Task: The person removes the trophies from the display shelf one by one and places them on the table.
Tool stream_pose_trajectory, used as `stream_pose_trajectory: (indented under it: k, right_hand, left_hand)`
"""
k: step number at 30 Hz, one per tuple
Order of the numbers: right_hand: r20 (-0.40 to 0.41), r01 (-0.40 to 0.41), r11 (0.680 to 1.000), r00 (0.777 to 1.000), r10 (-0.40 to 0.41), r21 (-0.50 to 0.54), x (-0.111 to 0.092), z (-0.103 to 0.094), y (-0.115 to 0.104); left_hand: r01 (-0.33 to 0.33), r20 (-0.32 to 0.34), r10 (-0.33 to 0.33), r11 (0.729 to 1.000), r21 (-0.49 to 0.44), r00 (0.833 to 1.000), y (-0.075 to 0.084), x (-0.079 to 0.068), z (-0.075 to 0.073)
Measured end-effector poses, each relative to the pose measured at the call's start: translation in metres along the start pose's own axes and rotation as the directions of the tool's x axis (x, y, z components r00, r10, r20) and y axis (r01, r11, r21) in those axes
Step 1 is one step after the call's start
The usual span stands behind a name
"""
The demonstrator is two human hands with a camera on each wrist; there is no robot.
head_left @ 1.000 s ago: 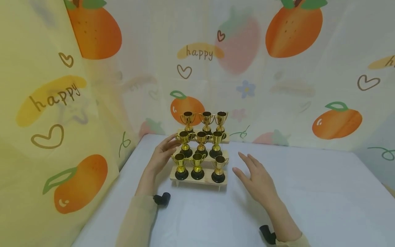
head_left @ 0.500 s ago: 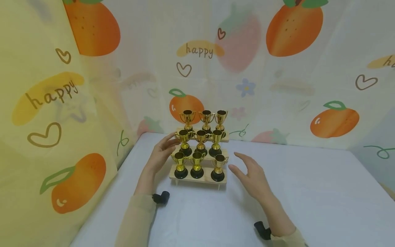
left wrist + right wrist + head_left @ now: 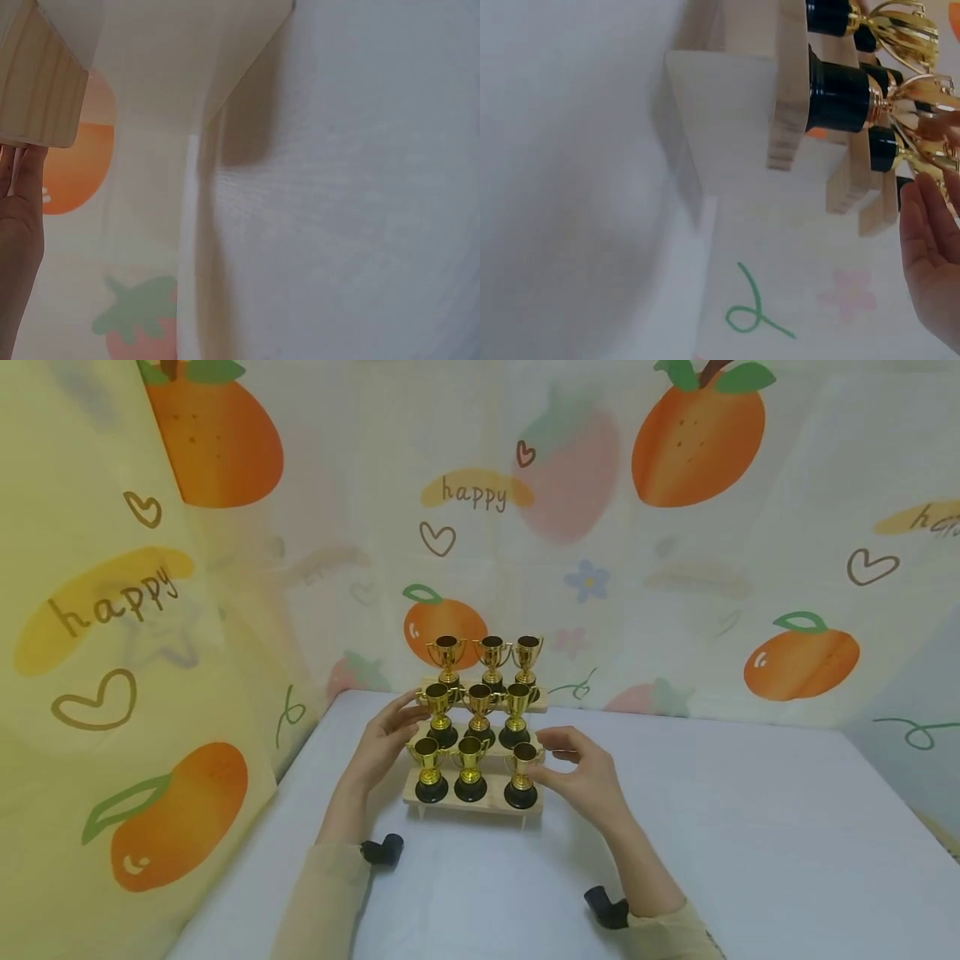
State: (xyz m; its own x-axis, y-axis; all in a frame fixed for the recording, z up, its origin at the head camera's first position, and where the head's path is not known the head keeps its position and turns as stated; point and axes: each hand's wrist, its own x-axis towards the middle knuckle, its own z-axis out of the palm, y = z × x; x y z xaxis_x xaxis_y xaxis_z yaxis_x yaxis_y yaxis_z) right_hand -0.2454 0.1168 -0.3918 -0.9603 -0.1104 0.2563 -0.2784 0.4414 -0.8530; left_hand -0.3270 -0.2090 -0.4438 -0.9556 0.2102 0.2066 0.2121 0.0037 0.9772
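Observation:
A tiered wooden stand carries several small gold trophies with black bases in three rows. My right hand is at the front-right trophy, thumb against the near side of its cup and fingers behind it. The right wrist view shows that trophy on its board, with the right hand around the cup, partly out of frame. My left hand rests at the stand's left side. In the left wrist view, the left hand's fairly straight fingers touch a board's end; the thumb is hidden.
White cloth covers the table. A fruit-print curtain hangs behind and along the left. The front row has two more trophies, left and middle, with a gap before the right one. The other rows stand close behind.
My right hand has moved left from beside the stand to the front-right trophy, and its thumb and fingers have come in around the cup. My left hand stays at the stand's left side.

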Motion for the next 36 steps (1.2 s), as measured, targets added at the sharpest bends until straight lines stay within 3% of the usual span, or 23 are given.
stream_pose_trajectory:
  k: [14, 26, 36]
  right_hand:
    - [0.050, -0.027, 0.998, 0.998, 0.024, 0.062, -0.001, 0.017, 0.003]
    - [0.036, -0.035, 0.997, 0.999, 0.033, 0.072, 0.001, 0.018, 0.006]
    - [0.059, -0.075, 0.977, 0.996, 0.065, 0.198, 0.003, 0.022, 0.007]
  left_hand:
    - [-0.014, -0.001, 0.014, 1.000, -0.011, 1.000, -0.014, -0.001, -0.001]
    - [-0.015, -0.005, 0.015, 1.000, -0.003, 1.000, -0.007, 0.000, 0.001]
    - [-0.018, -0.009, 0.018, 1.000, 0.001, 1.000, -0.003, 0.002, -0.001]
